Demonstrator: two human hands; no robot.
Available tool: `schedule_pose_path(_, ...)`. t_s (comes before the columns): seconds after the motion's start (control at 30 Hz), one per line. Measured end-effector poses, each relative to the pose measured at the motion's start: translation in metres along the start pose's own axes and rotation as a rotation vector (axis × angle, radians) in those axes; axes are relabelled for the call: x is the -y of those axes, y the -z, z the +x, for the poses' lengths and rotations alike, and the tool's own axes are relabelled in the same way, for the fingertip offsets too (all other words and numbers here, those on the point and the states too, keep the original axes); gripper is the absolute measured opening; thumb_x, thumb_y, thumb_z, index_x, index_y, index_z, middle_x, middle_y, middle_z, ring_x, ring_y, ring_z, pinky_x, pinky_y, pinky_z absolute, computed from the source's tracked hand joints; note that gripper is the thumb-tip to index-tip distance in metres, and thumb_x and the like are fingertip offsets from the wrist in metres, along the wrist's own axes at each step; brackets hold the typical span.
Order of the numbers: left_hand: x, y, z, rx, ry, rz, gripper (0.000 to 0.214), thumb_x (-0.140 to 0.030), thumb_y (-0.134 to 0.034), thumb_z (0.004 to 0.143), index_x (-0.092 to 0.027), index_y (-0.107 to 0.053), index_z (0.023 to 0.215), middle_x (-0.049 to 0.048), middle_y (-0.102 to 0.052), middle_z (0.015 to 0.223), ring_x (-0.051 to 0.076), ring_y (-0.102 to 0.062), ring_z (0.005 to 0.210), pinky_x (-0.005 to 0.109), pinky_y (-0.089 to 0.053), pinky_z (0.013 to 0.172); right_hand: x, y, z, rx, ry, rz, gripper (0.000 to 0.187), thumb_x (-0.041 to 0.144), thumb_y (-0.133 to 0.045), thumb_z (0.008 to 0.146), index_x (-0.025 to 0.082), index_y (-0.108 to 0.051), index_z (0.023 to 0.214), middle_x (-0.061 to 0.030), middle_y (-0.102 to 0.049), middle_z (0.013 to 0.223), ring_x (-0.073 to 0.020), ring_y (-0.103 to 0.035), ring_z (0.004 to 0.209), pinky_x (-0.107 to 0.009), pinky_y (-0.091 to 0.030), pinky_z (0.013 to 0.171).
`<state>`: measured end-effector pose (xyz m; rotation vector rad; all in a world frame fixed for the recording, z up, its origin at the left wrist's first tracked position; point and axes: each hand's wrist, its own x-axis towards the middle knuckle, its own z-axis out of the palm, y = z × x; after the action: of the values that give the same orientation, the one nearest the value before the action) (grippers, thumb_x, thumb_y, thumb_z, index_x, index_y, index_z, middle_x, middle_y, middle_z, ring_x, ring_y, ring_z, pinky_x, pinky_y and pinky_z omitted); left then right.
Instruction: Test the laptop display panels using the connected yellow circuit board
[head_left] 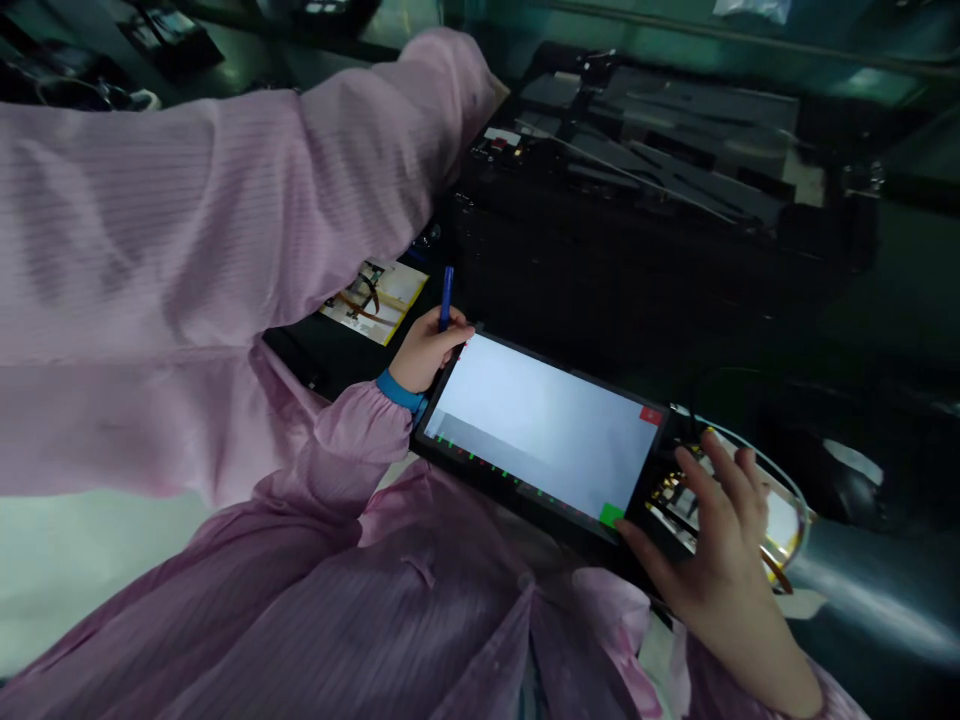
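Note:
A lit display panel [540, 425] lies tilted across the front edge of the bench, with a red patch at its upper right and a green patch at its lower right. My left hand [424, 350] grips the upper left corner, and a blue pen [448, 290] stands up between its fingers. On the other side, my right hand [724, 560] is open, fingers spread. Its thumb tip is at the panel's lower right corner, by the green patch. Circuit boards with a ribbon cable [780, 515] lie partly hidden behind the right fingers.
A co-worker's pink sleeve [322, 190] reaches across from the left. Dark panels and cables lie on a black tray [675, 250] at the back. A yellow-edged board [382, 300] is near my left hand, and a black computer mouse [844, 480] sits at the right.

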<state>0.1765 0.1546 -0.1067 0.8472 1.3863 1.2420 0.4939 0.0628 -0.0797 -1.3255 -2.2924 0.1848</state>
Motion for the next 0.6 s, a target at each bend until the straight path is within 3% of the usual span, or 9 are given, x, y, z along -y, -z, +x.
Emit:
schedule_pose_path(0.2, -0.003, -0.003, -0.001, -0.008, 0.017, 0.007, 0.016, -0.020, -0.066, 0.067, -0.017, -0.050, 0.069, -0.0081, -0.039, 0.050, 0.004, -0.031, 0.036, 0.018, -0.018, 0.035, 0.003, -0.004, 0.002, 0.025, 0.033, -0.030, 0.067, 0.040, -0.059, 0.088, 0.021, -0.032, 0.146, -0.0221, -0.035, 0.145, -0.0432, -0.023, 0.139, -0.069, -0.025, 0.106)
schedule_pose_path(0.33, -0.007, -0.006, -0.002, -0.026, 0.054, 0.023, 0.015, -0.015, -0.064, 0.069, -0.016, -0.049, 0.069, -0.0088, -0.038, 0.049, 0.003, -0.030, 0.036, 0.018, -0.018, 0.036, 0.026, -0.013, 0.004, 0.121, 0.090, 0.000, 0.051, 0.040, -0.053, 0.090, 0.020, -0.043, 0.136, -0.0195, -0.032, 0.148, -0.0437, -0.019, 0.140, -0.074, -0.023, 0.102)
schedule_pose_path(0.47, -0.008, -0.005, -0.003, -0.014, 0.048, 0.018, 0.015, -0.014, -0.064, 0.070, -0.015, -0.049, 0.070, -0.0094, -0.039, 0.048, 0.003, -0.031, 0.036, 0.017, -0.019, 0.036, 0.052, -0.024, 0.008, 0.212, 0.177, 0.010, 0.040, 0.037, -0.049, 0.092, 0.025, -0.050, 0.130, -0.0122, -0.033, 0.150, -0.0378, -0.012, 0.144, -0.070, -0.011, 0.109)
schedule_pose_path(0.6, -0.006, -0.005, -0.002, 0.001, 0.043, 0.017, 0.014, -0.013, -0.063, 0.071, -0.015, -0.049, 0.070, -0.0096, -0.040, 0.048, 0.003, -0.030, 0.036, 0.017, -0.020, 0.035, 0.063, -0.031, 0.012, 0.225, 0.202, 0.012, 0.034, 0.038, -0.046, 0.093, 0.024, -0.055, 0.123, -0.0113, -0.037, 0.148, -0.0356, -0.009, 0.144, -0.068, -0.008, 0.110)
